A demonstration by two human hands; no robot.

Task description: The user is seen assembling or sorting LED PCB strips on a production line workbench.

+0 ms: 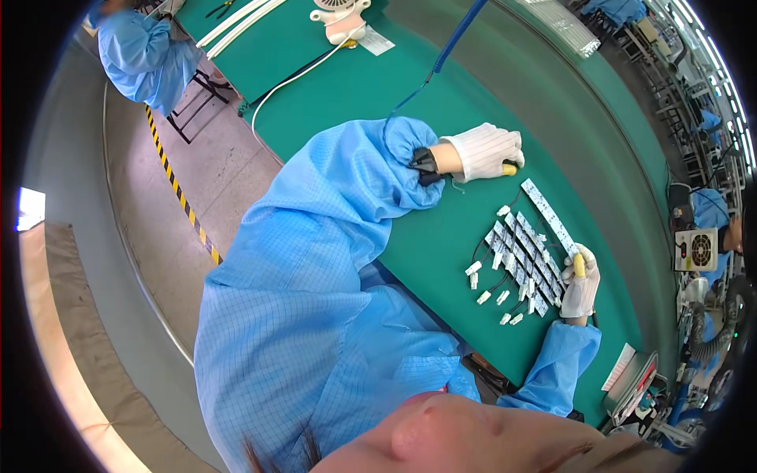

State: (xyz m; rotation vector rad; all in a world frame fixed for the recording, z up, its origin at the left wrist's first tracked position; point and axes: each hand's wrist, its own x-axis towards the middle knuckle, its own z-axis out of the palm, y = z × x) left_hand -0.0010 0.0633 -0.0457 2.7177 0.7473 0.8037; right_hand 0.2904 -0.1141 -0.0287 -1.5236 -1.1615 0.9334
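My right hand (pixel 581 288), in a white glove with a yellow finger cot, grips the near end of a narrow white strip board (pixel 548 214) that looks like an LED strip. Beside it lies a group of similar strips (pixel 516 256) with dark gaps between them, with short dark wires and several white connectors (pixel 484 297) at their ends. My left hand (pixel 482 152), gloved with a yellow cot on the thumb, rests over the green mat beyond the held strip's far end. Its fingers are curled, and whatever they may hold is hidden. A black strap with a blue coiled cord circles that wrist.
The green tabletop (pixel 315 126) carries a small pink fan (pixel 343 27) with a white cable, and long white strips (pixel 240 27) farther left. A dark green belt-like surface (pixel 599 134) runs along the far side. A person in blue (pixel 142 55) sits at upper left.
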